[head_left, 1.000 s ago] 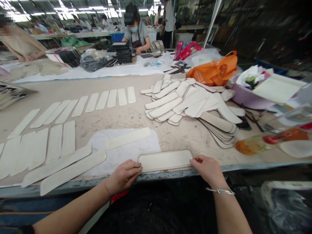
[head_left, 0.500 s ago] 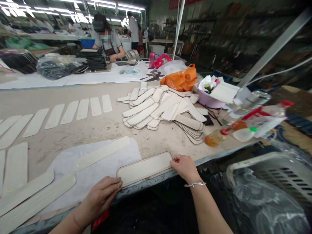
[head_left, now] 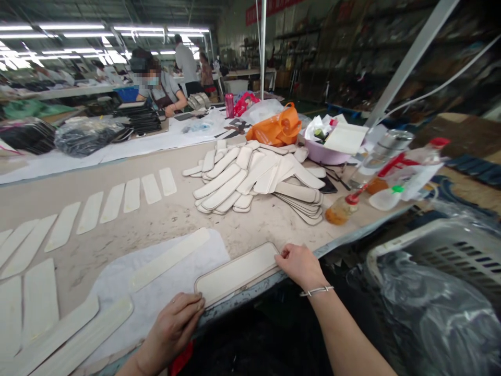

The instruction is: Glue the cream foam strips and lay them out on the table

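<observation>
A long white panel (head_left: 237,273) with rounded corners and a dark edge lies along the table's front edge. My left hand (head_left: 176,325) pinches its near left end between thumb and fingers. At the other end, the fingers of my right hand (head_left: 298,265) are closed on the panel's right corner; a bracelet circles that wrist. Just behind is a white cloth (head_left: 117,279) carrying a narrow pale strip (head_left: 170,259). Two more long strips lie partly over the cloth's left side, one of them a pale strip (head_left: 88,339).
A heap of similar white panels (head_left: 230,183) is behind my hands, with rows of pale strips (head_left: 92,211) to the left. Bottles, including an orange-liquid bottle (head_left: 341,210), stand at right. A plastic crate (head_left: 426,237) sits below the table edge. A co-worker (head_left: 164,91) works across the table.
The view has shifted, so the scene sits differently in the frame. Both hands keep the same hold on the panel, which has barely moved on the table.
</observation>
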The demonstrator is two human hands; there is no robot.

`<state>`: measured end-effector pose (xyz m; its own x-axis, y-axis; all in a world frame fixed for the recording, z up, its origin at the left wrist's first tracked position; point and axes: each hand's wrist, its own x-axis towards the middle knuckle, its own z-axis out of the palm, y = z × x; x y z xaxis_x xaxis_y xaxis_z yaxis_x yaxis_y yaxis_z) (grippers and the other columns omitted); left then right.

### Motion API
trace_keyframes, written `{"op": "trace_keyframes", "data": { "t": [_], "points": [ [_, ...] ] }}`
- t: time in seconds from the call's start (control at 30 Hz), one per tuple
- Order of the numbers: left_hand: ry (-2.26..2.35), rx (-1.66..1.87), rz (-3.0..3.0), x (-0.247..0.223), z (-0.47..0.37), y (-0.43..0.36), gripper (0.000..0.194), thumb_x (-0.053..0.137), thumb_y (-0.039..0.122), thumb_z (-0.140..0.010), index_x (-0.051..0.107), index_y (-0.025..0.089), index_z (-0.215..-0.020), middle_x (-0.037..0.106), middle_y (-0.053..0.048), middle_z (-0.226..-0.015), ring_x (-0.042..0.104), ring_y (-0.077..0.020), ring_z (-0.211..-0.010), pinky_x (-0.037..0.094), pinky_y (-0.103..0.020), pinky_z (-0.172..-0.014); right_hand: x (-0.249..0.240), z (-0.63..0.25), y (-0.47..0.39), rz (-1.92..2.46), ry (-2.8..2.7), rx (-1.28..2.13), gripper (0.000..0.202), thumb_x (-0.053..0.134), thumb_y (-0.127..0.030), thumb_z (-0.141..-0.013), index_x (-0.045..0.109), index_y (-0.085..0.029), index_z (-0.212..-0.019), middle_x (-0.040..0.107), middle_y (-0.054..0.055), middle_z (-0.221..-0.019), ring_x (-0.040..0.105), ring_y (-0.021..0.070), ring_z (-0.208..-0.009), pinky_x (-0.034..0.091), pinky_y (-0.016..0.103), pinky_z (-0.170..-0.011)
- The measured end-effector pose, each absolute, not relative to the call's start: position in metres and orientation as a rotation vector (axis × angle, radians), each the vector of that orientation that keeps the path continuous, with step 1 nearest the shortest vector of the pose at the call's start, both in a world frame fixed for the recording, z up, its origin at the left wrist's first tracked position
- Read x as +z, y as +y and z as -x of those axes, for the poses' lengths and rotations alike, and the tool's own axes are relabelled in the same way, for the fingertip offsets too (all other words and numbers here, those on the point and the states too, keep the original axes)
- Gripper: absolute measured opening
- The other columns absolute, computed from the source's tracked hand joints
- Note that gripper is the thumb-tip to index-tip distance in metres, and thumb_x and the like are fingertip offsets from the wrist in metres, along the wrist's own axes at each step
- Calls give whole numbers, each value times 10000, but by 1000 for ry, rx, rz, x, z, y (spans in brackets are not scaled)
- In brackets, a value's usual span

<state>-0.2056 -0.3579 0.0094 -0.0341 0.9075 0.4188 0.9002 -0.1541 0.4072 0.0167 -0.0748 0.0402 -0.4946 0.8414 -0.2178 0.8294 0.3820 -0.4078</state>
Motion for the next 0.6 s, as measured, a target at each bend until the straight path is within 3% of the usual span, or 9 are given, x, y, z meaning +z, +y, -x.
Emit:
{"op": "trace_keyframes", "data": {
  "t": [0.17,0.27,0.33,0.4,0.5,0.6],
  "points": [
    [2041,932,-2190,12,204,-357,200,575,97,-858,647,161,-1033,646,-98,-970,631,-166,-911,558,-265,-790,39,-19,-74,1527,-2485,582,156,573,-313,-812,616,-202,-914,646,37,-731,609,227,-698,417,310,-619],
    [2044,907,-2223,11,205,-357,215,572,107,-865,645,167,-1058,645,-98,-985,631,-168,-931,561,-265,-803,41,-7,-99,1057,-2438,617,289,510,-296,-904,586,-149,-1140,665,94,-992,610,219,-926,467,321,-826],
    [2048,890,-2239,10,206,-358,235,565,115,-871,640,173,-1086,643,-99,-1002,632,-170,-947,565,-265,-814,41,7,-128,601,-2563,683,504,525,-392,-926,467,-109,-1340,541,134,-1301,470,233,-1215,369,347,-1034],
    [2045,897,-2250,8,208,-358,245,559,122,-876,634,177,-1103,639,-100,-1014,632,-169,-954,568,-262,-818,38,20,-156,206,-2724,708,667,496,-524,-934,342,-120,-1442,347,116,-1476,277,228,-1366,206,386,-1144],
    [2036,908,-2248,6,209,-359,240,563,128,-875,632,180,-1098,638,-98,-1013,634,-166,-950,573,-254,-812,29,29,-177,22,-2848,734,767,384,-657,-925,287,-127,-1471,259,86,-1517,152,199,-1410,62,392,-1172],
    [2039,921,-2253,4,210,-359,238,576,121,-865,634,184,-1087,641,-94,-1004,636,-167,-952,575,-256,-813,20,20,-157,223,-2915,696,798,322,-689,-921,274,-115,-1474,222,82,-1526,121,192,-1417,53,402,-1171]
  ]
}}
